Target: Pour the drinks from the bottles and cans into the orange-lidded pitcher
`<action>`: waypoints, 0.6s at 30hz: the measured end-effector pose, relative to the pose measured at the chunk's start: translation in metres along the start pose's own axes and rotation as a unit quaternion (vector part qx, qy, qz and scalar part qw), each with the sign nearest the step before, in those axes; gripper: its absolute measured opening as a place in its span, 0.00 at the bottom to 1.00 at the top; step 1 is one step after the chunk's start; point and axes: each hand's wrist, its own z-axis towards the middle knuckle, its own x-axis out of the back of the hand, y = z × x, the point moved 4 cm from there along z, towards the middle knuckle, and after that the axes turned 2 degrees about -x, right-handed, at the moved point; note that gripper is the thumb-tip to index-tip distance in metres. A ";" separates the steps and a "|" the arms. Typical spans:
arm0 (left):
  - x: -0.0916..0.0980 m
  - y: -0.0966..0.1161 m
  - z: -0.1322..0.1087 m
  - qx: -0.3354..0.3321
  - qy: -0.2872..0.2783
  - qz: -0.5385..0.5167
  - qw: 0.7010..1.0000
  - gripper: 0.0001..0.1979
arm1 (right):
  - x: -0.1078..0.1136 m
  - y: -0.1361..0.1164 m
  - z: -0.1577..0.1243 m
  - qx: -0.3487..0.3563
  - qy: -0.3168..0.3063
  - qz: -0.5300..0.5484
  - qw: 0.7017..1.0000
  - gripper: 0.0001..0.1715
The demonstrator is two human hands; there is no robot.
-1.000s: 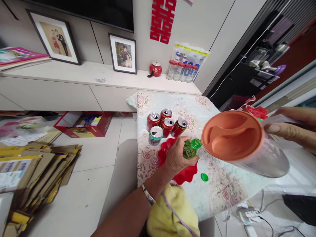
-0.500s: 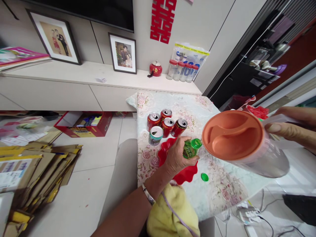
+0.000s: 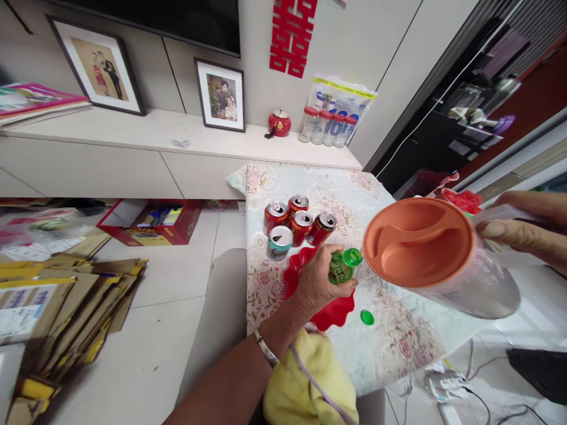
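My left hand (image 3: 316, 278) is wrapped round a small green bottle (image 3: 342, 267) whose open neck points right, over a red scalloped plate (image 3: 333, 311). My right hand (image 3: 522, 231) grips the clear handle of a transparent pitcher (image 3: 469, 289) with an orange lid (image 3: 417, 242), tilted toward me with its lid edge beside the bottle's neck. A loose green cap (image 3: 366, 317) lies on the floral tablecloth (image 3: 398, 336) just right of the plate.
Several opened red cans (image 3: 301, 221) and a teal can (image 3: 279, 242) stand behind the plate. A yellow cloth (image 3: 310, 383) lies at the table's near edge. Flattened cardboard (image 3: 53, 307) and a red box (image 3: 153, 223) sit on the floor at left. Cables trail under the table at right.
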 end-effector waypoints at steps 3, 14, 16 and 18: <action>0.000 0.000 0.000 -0.002 0.003 0.003 1.000 0.34 | -0.005 -0.006 0.001 -0.014 -0.014 -0.025 0.999 0.29; 0.000 -0.001 0.000 -0.004 -0.001 0.003 1.000 0.34 | -0.003 0.011 -0.003 -0.031 -0.005 0.007 0.999 0.31; 0.000 0.000 0.000 -0.003 -0.002 0.002 1.000 0.34 | -0.004 -0.001 0.000 -0.029 -0.008 -0.001 1.000 0.30; 0.000 0.000 0.001 -0.001 -0.005 0.001 1.000 0.34 | -0.005 -0.013 0.003 -0.024 -0.017 -0.004 1.000 0.29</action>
